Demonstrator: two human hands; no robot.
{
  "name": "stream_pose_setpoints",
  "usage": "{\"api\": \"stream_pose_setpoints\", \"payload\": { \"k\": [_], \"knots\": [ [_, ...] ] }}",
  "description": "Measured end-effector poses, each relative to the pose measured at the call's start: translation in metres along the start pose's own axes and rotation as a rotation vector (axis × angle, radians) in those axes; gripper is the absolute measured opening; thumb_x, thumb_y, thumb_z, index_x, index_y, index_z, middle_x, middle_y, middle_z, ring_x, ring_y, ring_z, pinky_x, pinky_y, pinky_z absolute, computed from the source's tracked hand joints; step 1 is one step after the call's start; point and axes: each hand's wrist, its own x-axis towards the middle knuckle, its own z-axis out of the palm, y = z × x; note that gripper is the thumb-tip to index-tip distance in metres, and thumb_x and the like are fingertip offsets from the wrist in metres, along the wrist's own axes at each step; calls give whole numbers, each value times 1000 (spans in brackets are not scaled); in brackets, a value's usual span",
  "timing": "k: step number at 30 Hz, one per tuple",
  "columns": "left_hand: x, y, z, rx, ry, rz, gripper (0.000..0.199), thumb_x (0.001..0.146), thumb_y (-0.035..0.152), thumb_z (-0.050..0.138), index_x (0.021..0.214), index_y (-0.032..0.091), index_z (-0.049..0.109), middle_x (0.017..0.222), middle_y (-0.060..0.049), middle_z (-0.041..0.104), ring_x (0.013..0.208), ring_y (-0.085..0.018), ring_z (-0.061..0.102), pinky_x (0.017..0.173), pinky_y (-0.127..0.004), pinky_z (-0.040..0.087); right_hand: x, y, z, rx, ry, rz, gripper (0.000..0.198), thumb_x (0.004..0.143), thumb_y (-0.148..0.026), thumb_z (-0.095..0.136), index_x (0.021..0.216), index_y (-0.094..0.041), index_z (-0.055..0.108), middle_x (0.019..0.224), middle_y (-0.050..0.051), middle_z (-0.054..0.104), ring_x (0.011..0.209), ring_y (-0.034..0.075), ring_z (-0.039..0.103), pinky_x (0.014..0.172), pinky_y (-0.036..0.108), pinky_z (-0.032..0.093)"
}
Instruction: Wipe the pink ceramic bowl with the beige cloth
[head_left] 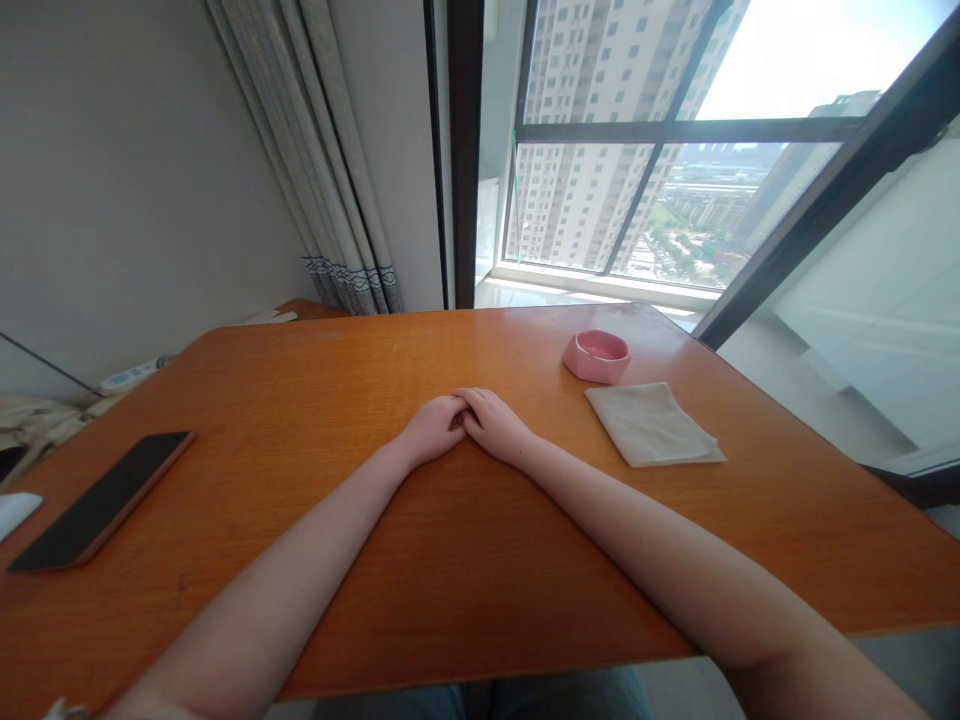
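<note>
My left hand and my right hand rest together in the middle of the wooden table. The fingers of both are curled and folded against each other, with the right fingers partly over the left ones. Neither hand shows an object in it, though some fingertips are hidden where the hands meet. To the right of my right hand lies a folded whitish cloth. Just behind that cloth stands a pink bowl with angular sides.
A long dark flat slab with a brown edge lies at the table's left. A white object is partly in view beside it. Beyond the far edge are a grey curtain and a large window.
</note>
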Motion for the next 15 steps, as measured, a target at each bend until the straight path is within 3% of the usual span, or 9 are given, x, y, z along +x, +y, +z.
{"api": "stream_pose_setpoints", "payload": {
  "k": [3, 6, 10, 13, 15],
  "knots": [
    [-1, 0, -1, -34, -13, 13, 17, 76, 18, 48, 85, 15, 62, 77, -4, 62, 70, -16, 54, 67, -28, 43, -2, 3, -3, -116, 28, 12, 40, 84, -17, 44, 124, -16, 51, 126, 13, 54, 118, 23, 46, 101, 41, 37],
    [-3, -2, -3, -97, 28, -6, 26, 81, 21, 45, 100, 16, 62, 79, -3, 61, 69, -14, 52, 68, -27, 43, -3, 15, -17, -347, 157, 88, 54, 82, -28, 53, 134, -17, 42, 146, 16, 31, 135, 31, 24, 109, 52, 21],
    [-4, -6, -4, -167, 102, -60, 27, 84, 26, 44, 102, 17, 62, 86, -4, 62, 72, -14, 53, 71, -28, 44, -6, 43, -54, -649, 226, 357, 68, 79, -25, 57, 141, -17, 30, 153, 15, 11, 139, 38, 0, 105, 65, 4],
    [-4, -7, -4, -175, 95, -70, 26, 85, 28, 44, 99, 17, 63, 89, -5, 63, 74, -14, 55, 71, -28, 45, -11, 60, -80, -731, 130, 669, 69, 81, -26, 52, 143, -14, 25, 150, 20, 16, 138, 42, 1, 101, 68, 9],
    [-4, -8, -4, -177, 83, -70, 26, 85, 28, 44, 98, 18, 64, 90, -5, 64, 75, -15, 56, 72, -29, 45, -14, 66, -91, -715, 94, 795, 68, 82, -29, 49, 144, -14, 23, 143, 24, 29, 134, 44, 15, 98, 67, 17]
  ]
}}
